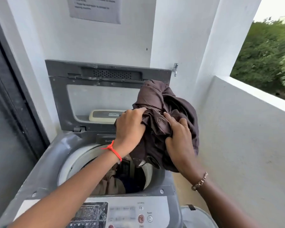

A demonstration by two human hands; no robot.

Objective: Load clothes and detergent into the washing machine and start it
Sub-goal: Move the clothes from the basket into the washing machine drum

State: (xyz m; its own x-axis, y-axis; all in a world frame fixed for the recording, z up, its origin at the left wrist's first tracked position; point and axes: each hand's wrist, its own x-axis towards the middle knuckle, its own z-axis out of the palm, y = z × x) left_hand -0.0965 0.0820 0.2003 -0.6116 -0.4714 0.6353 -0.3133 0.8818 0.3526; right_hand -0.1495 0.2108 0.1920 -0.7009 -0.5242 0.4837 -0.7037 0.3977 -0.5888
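- Washing machine (44, 170): grey top-loader, filling the lower centre of the frame; its lid (105, 96) is standing upright against the white wall at centre.
- Drum (76, 162): round opening at lower centre, already holding clothes (112, 183), tan and dark blue pieces lying at the bottom.
- Brown garment (168, 102): a bunched dark brown bundle, hanging right of centre above the right rim of the drum, partly covering the lid's right corner.
- Left hand (130, 127): at centre, fingers closing tightly around the garment's left edge; a red thread band (113, 151) is sitting on the wrist.
- Right hand (179, 139): right of centre, fingers curling into the garment's folds, gripping it from the front; a chain bracelet (200, 181) is circling the wrist.
- Control panel (130, 213): running along the bottom edge, showing a red start button (141, 218) beside a power button (149, 218).
- Printed notice (95, 9): hanging on the wall at upper centre, text too blurred to read.
- Tap (175, 69): projecting from the wall just right of the lid's top.
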